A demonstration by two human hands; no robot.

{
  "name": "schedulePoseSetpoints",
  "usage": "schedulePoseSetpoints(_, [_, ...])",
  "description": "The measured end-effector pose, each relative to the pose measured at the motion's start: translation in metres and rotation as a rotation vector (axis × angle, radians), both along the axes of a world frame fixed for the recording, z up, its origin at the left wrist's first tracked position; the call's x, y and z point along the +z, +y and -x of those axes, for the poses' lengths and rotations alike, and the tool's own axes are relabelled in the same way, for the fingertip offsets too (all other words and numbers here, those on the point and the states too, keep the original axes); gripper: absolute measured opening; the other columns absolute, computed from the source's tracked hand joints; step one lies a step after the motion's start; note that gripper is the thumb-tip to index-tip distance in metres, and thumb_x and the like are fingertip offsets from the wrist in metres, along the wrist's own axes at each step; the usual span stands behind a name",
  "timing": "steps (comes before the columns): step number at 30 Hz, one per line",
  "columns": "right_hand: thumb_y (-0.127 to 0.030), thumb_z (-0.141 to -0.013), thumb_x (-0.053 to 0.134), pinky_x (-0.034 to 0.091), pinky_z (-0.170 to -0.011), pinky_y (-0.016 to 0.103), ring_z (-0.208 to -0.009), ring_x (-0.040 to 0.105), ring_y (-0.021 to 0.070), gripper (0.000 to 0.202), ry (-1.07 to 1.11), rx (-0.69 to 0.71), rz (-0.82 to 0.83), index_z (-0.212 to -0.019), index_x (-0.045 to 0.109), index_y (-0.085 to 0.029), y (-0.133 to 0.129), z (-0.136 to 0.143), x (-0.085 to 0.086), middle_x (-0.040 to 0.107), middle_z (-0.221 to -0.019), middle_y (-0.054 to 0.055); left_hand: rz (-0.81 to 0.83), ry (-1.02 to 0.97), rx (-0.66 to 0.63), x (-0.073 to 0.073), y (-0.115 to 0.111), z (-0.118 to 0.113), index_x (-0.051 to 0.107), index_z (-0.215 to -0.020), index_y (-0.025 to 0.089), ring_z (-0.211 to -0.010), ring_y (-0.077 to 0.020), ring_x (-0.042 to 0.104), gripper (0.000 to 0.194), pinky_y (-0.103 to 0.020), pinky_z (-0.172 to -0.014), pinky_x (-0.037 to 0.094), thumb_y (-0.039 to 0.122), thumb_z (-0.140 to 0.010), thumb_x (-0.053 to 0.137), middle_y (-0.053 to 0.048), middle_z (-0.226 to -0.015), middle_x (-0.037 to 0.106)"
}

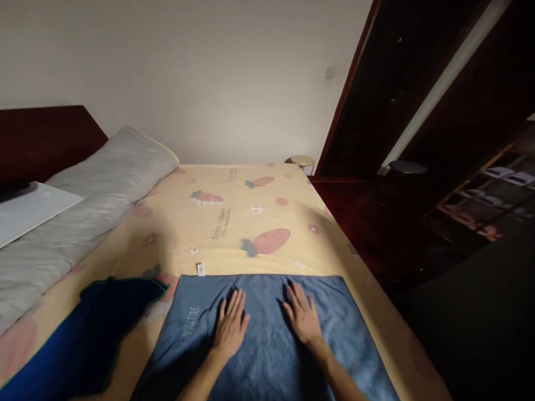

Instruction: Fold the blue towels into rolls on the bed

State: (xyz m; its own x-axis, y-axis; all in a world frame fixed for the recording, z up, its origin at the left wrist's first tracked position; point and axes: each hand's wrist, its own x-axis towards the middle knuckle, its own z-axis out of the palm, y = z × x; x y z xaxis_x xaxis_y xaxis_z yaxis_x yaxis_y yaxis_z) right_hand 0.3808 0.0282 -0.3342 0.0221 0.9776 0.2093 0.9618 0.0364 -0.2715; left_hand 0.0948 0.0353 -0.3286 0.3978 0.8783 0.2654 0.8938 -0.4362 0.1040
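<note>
A blue-grey towel (267, 334) with pale lettering at its left and a white tag on its far edge lies spread on the bed. My left hand (230, 327) rests palm down on it, left of the middle, fingers stretched out. Right of the middle, my right hand (304, 317) also lies flat on the cloth with its fingers a little apart. Neither hand grips anything. Soft wrinkles run across the towel around both hands, and its near edge is out of view.
A dark blue cloth (83, 334) lies left of the towel on the yellow carrot-print sheet (234, 223). Farther left are a long grey pillow (112, 161) and a white board (33, 211). Beyond the bed stands a round stool (301, 160); shoes sit on a rack (497, 189) at right.
</note>
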Motion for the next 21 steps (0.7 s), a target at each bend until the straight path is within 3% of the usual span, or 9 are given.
schedulePoseSetpoints(3, [-0.042,-0.103,0.029,0.032,-0.116,0.05,-0.147,0.032,0.027,0.054,0.04,0.062,0.023,-0.149,0.046,-0.019,-0.012,0.063,-0.012,0.035,-0.158,0.012,0.017,0.01,-0.012,-0.005,-0.02,-0.038,0.017,-0.159,0.023,-0.147,-0.0233,0.035,0.061,-0.048,-0.118,0.032,0.032,-0.101,0.036,-0.008,-0.16,0.035])
schedulePoseSetpoints(6, [-0.037,-0.104,0.031,0.031,-0.118,0.045,-0.148,0.03,0.0238,0.051,0.047,0.153,0.013,-0.152,0.042,-0.022,-0.03,0.084,-0.017,0.033,-0.159,0.008,-0.01,0.015,-0.09,-0.005,-0.033,-0.033,0.016,-0.159,0.028,-0.148,-0.0206,0.033,0.061,-0.045,-0.12,0.029,0.029,-0.101,0.036,-0.005,-0.162,0.033])
schedulePoseSetpoints(11, [-0.048,-0.104,0.035,0.036,-0.116,0.048,-0.145,0.036,0.0268,0.055,0.085,0.239,-0.005,-0.154,0.037,-0.025,-0.056,0.075,-0.01,0.034,-0.157,0.008,-0.042,0.02,0.106,-0.01,-0.042,0.01,0.019,-0.159,0.024,-0.148,-0.0266,0.033,0.061,-0.052,-0.117,0.031,0.032,-0.101,0.037,-0.011,-0.161,0.033])
schedulePoseSetpoints(14, [-0.048,-0.104,0.035,0.037,-0.116,0.047,-0.144,0.036,0.0251,0.056,0.128,0.367,0.032,-0.157,0.023,-0.035,-0.059,0.08,0.003,0.029,-0.158,0.0,0.028,0.025,-0.015,-0.01,-0.044,0.01,0.017,-0.159,0.026,-0.147,-0.0255,0.036,0.061,-0.052,-0.117,0.034,0.035,-0.102,0.034,-0.009,-0.16,0.034])
schedulePoseSetpoints(16, [-0.047,-0.103,0.036,0.041,-0.114,0.045,-0.142,0.039,0.0232,0.059,0.134,0.374,0.023,-0.155,0.007,-0.046,-0.06,0.079,0.011,0.027,-0.157,-0.009,0.047,0.017,-0.106,-0.005,-0.046,0.008,0.015,-0.159,0.032,-0.146,-0.0225,0.037,0.06,-0.047,-0.117,0.037,0.034,-0.102,0.031,-0.003,-0.161,0.032])
schedulePoseSetpoints(18, [-0.048,-0.102,0.039,0.046,-0.111,0.044,-0.139,0.043,0.0215,0.064,0.116,0.372,0.011,-0.15,-0.002,-0.054,-0.064,0.062,0.017,0.027,-0.154,-0.016,0.027,0.008,-0.092,0.0,-0.047,0.02,0.016,-0.159,0.034,-0.145,-0.0224,0.039,0.06,-0.045,-0.115,0.041,0.035,-0.101,0.031,-0.001,-0.161,0.032])
schedulePoseSetpoints(21, [-0.049,-0.1,0.04,0.042,-0.114,0.041,-0.14,0.041,0.0201,0.061,0.069,0.345,0.013,-0.15,0.007,-0.057,-0.081,0.002,0.019,0.028,-0.154,-0.017,-0.073,0.026,0.069,-0.001,-0.052,0.079,0.019,-0.159,0.031,-0.143,-0.0265,0.043,0.06,-0.051,-0.111,0.041,0.035,-0.101,0.033,-0.004,-0.159,0.036])
